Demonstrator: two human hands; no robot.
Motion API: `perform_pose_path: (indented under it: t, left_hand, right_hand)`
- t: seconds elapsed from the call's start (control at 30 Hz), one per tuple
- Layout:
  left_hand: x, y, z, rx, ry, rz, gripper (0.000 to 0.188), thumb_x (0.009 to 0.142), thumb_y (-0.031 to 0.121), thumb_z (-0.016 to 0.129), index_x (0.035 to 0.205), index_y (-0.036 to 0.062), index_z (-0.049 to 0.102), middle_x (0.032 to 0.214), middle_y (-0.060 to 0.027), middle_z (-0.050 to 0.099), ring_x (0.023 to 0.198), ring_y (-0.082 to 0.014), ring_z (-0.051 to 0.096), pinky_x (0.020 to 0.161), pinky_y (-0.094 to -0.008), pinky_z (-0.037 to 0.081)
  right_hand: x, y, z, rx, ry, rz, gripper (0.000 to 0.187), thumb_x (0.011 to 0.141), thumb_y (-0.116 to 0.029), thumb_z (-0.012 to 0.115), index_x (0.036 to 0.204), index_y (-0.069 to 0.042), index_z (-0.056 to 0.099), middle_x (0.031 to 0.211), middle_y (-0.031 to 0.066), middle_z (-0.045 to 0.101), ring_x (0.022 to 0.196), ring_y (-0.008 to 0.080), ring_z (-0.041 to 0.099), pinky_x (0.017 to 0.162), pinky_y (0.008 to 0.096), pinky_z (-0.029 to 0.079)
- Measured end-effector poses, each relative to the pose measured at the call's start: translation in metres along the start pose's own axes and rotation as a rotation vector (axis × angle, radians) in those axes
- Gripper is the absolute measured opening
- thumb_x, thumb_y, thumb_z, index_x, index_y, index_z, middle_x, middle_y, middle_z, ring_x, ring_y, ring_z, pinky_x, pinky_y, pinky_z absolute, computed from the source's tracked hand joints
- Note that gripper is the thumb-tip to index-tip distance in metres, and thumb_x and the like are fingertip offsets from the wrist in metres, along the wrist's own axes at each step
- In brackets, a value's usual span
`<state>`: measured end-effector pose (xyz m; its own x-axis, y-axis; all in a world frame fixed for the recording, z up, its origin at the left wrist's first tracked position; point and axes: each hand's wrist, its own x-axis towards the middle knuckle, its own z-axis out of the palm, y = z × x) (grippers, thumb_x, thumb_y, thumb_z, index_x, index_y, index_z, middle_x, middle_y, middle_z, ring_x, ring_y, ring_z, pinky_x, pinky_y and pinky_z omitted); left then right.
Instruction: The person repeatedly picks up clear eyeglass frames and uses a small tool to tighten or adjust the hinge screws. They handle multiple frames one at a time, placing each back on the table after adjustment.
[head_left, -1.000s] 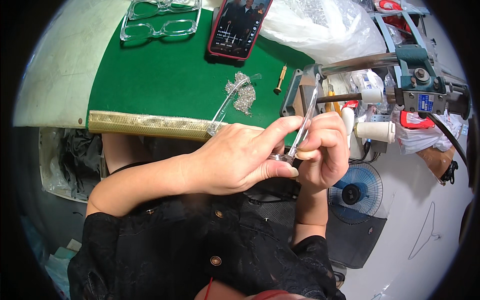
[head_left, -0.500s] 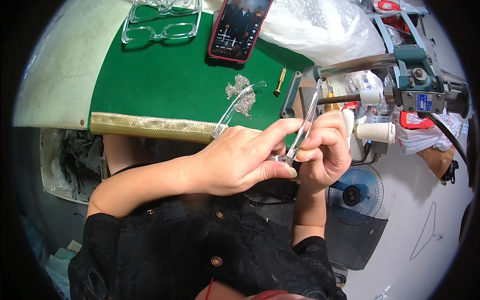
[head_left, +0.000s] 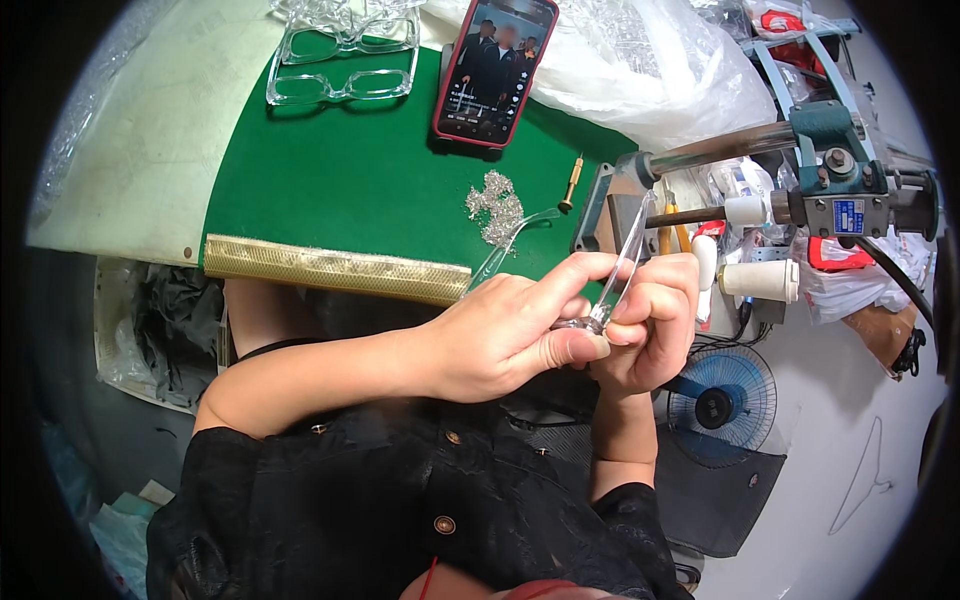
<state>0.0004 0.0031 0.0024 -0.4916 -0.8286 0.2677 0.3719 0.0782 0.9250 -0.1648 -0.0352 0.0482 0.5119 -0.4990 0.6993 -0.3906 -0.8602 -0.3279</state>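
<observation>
My left hand [head_left: 510, 335] is closed around a clear plastic eyeglass frame [head_left: 630, 255], thumb and forefinger gripping it near a hinge. One clear temple sticks out past the back of that hand; the other points up between my two hands. My right hand [head_left: 655, 320] pinches the base of this second temple with curled fingers. Most of the frame's front is hidden inside my left hand. Beyond the hands, a heap of tiny silvery metal pieces [head_left: 495, 208] lies on the green mat [head_left: 320, 180]. A small brass-coloured screwdriver [head_left: 572, 183] rests to the right of the heap.
More clear eyeglass frames [head_left: 345, 92] sit at the far left, beside a red-cased phone [head_left: 492, 75]. A metal bench press [head_left: 835, 170] juts in from the right. Gold trim [head_left: 335, 268] lines the near table edge. A white cup [head_left: 760, 281] and blue fan [head_left: 722, 400] are at right.
The whole view has shifted slightly, moving the table things right and down in the picture. Both hands keep their grip on the eyeglass frame, with only slight finger movement.
</observation>
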Motion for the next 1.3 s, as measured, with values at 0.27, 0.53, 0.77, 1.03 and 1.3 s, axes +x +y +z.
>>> perform_pose_path:
  t: [0.27, 0.53, 0.77, 1.03, 1.3]
  left_hand:
    - [0.003, 0.003, 0.004, -0.067, 0.015, -0.009, 0.064, 0.095, 0.037, 0.055, 0.142, 0.0060, 0.024, 0.103, -0.0120, 0.063, 0.087, -0.0176, 0.066, 0.077, -0.0310, 0.055]
    - [0.005, -0.002, 0.001, 0.167, 0.009, 0.044, 0.067, 0.094, 0.040, 0.055, 0.141, 0.0034, 0.025, 0.090, -0.0089, 0.066, 0.083, -0.0176, 0.067, 0.075, -0.0294, 0.052]
    - [0.005, -0.007, 0.000, 0.384, 0.071, 0.191, 0.065, 0.094, 0.039, 0.054, 0.140, 0.0022, 0.027, 0.080, -0.0084, 0.066, 0.076, -0.0226, 0.068, 0.072, -0.0299, 0.050]
    - [0.006, -0.001, 0.000, 0.294, 0.032, 0.093, 0.067, 0.094, 0.041, 0.053, 0.140, 0.0012, 0.027, 0.087, -0.0113, 0.068, 0.078, -0.0248, 0.069, 0.074, -0.0314, 0.051]
    - [0.009, -0.008, -0.002, 0.495, 0.089, 0.227, 0.076, 0.091, 0.052, 0.052, 0.140, -0.0013, 0.026, 0.091, -0.0150, 0.066, 0.080, -0.0334, 0.068, 0.072, -0.0349, 0.051]
  right_hand:
    - [0.000, 0.001, -0.002, 0.033, 0.049, -0.023, 0.022, 0.072, -0.022, 0.074, 0.078, -0.009, 0.057, 0.076, 0.0031, 0.054, 0.067, 0.0195, 0.050, 0.062, 0.0316, 0.040]
    - [-0.004, 0.007, -0.006, 0.177, 0.077, 0.036, 0.025, 0.064, -0.019, 0.079, 0.077, -0.008, 0.061, 0.075, 0.0026, 0.054, 0.067, 0.0178, 0.049, 0.061, 0.0295, 0.038]
    - [-0.003, 0.006, -0.004, 0.191, 0.069, 0.058, 0.022, 0.066, -0.021, 0.077, 0.075, -0.008, 0.060, 0.075, 0.0023, 0.054, 0.067, 0.0179, 0.050, 0.063, 0.0303, 0.037]
    - [-0.001, 0.002, -0.005, 0.035, 0.062, -0.005, 0.020, 0.072, -0.023, 0.073, 0.075, -0.009, 0.059, 0.074, 0.0025, 0.053, 0.067, 0.0190, 0.049, 0.064, 0.0310, 0.039]
    - [-0.011, 0.002, 0.001, 0.526, 0.147, 0.321, 0.030, 0.072, -0.017, 0.079, 0.081, -0.006, 0.053, 0.081, 0.0028, 0.045, 0.073, 0.0130, 0.044, 0.066, 0.0253, 0.038]
